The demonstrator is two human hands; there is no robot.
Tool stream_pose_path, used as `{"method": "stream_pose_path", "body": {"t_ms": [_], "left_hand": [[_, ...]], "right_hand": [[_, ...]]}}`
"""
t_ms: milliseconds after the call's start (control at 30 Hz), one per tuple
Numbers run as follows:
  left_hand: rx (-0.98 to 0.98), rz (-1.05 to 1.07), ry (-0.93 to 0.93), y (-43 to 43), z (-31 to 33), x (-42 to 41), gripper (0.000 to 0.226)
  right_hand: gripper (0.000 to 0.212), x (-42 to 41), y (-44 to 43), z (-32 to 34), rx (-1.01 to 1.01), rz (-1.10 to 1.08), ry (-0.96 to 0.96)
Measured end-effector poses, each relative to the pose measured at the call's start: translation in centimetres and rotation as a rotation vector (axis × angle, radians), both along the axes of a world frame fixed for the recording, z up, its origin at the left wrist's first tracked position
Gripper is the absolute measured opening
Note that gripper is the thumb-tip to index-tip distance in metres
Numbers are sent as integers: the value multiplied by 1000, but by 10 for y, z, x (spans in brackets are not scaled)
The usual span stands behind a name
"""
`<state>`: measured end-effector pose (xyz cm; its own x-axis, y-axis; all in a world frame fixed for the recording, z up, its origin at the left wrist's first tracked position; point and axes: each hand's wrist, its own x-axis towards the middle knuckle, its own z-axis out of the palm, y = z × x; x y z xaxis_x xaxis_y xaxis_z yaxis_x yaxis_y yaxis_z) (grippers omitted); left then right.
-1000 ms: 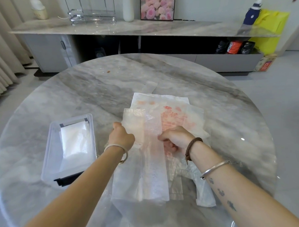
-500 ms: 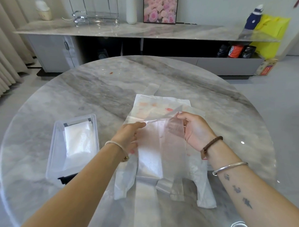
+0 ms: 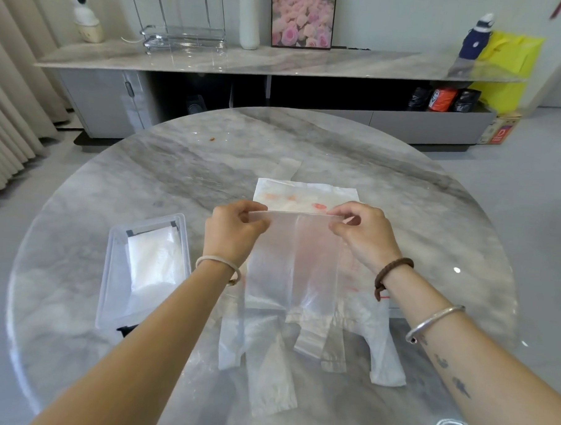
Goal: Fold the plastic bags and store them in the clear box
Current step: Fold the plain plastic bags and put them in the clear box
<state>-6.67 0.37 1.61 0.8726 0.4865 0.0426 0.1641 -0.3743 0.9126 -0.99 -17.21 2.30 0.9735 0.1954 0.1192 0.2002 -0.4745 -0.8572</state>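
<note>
I hold a thin clear plastic bag [image 3: 294,261] up above the round marble table [image 3: 177,182]. My left hand [image 3: 233,232] pinches its top left corner and my right hand [image 3: 361,238] pinches its top right corner, so the bag hangs stretched between them. Under it lies a pile of other plastic bags [image 3: 305,197], some with red print, their handles trailing toward me. To the left stands the clear box [image 3: 112,269] with a folded white bag [image 3: 156,261] inside.
A black lid clip [image 3: 128,329] shows at the box's near end. Beyond the table runs a long marble-topped sideboard [image 3: 279,63] with a wire rack, a white vase and a framed flower picture. Curtains hang at the far left.
Both hands have lifted the clear bag off the pile and spread apart to its top corners. One second ago they were pressing on the bags lying flat.
</note>
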Motion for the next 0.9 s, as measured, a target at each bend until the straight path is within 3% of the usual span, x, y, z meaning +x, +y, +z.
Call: {"method": "stream_pose_path", "body": {"t_ms": [100,200,267,333,400,533,633,733,800,833,900], "left_hand": [[58,-18,12,0,6,-3,11],[59,-56,5,0,13,-6,8],[-107,-103,-22,0,17,-7,16],[-352,-149,-72,-3,24,-9,10],[-476,-171,-78,-6,26,-10,10],[-558,-248,106,-8,23,-11,37],[-538,-269,256,-9,15,-13,32],[-621,-167,238,-7,11,-8,30],[-698,-111,218,-4,10,-5,53],[-720,-80,219,-3,10,-5,51],[-711,-17,216,0,7,-4,12]], "right_hand": [[13,-1,-2,7,10,0,-44],[25,-5,-4,14,174,64,64],[28,-9,-5,20,263,77,102],[28,-12,-3,26,367,95,124],[26,-13,-1,30,462,80,147],[26,-11,2,33,563,-63,195],[23,-4,0,27,588,-185,259],[7,-2,-4,20,496,-173,447],[29,-4,-7,14,361,-68,629],[42,-5,-7,13,319,-14,689],[59,-8,-7,12,324,49,738]]}}
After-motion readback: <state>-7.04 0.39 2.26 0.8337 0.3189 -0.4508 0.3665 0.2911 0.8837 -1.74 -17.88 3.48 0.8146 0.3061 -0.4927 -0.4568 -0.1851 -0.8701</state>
